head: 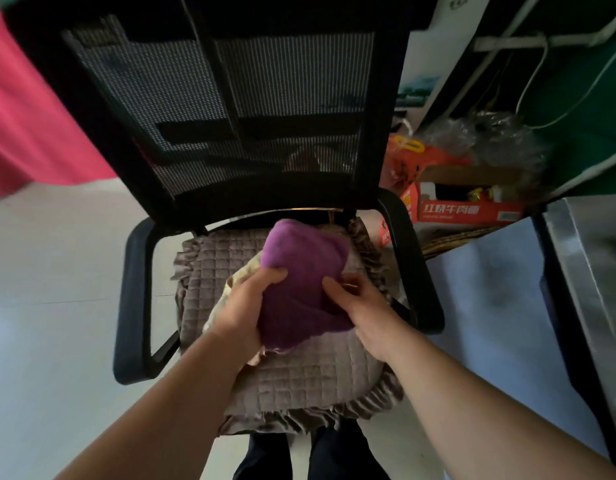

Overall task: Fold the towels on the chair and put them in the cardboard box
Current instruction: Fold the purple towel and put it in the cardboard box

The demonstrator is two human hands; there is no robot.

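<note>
A bunched purple towel (301, 282) is held above the seat of a black mesh office chair (140, 292). My left hand (246, 306) grips its left side, thumb on top. On its right edge my right hand (360, 306) is closed too. A cream patterned towel (235, 282) lies under my left hand on the quilted grey-brown seat cushion (299, 375). To the right of the chair, on the floor, stands an open red-orange cardboard box (469, 211) with printed characters.
Crumpled clear plastic (490, 136) and an orange bag (403, 161) sit behind the box. A metal-topped cabinet (590, 271) stands at the right. A pink cloth (26, 133) hangs at the left. Pale floor (57, 289) surrounds the chair.
</note>
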